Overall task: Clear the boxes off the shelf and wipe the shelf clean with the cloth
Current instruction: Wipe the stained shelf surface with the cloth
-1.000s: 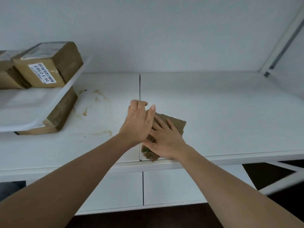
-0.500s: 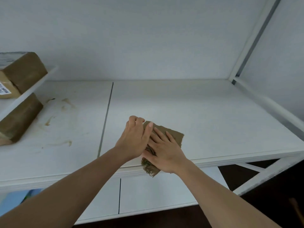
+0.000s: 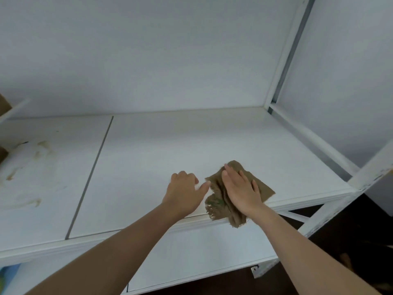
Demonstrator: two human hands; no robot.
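A frayed brown cloth [image 3: 218, 204] lies on the white shelf [image 3: 159, 150] near its front edge, one corner hanging over the lip. My right hand [image 3: 241, 190] presses flat on the cloth with straight fingers. Just left of the cloth, my left hand [image 3: 184, 193] rests on the bare shelf with loosely curled fingers; it holds nothing and its thumb points toward the cloth's edge. Only slivers of brown cardboard boxes [image 3: 3, 106] show at the far left edge.
Brown smears [image 3: 43, 145] mark the shelf's left panel, beyond a seam [image 3: 93, 167]. A white upright post [image 3: 286, 60] and side rail [image 3: 308, 135] bound the shelf on the right, with a diagonal brace [image 3: 340, 201] in front. A lower white shelf [image 3: 202, 252] sits below.
My right hand has slid the cloth to the right along the front edge. My left hand has come off the right hand and cloth. The view has swung right, so the boxes have almost left the frame.
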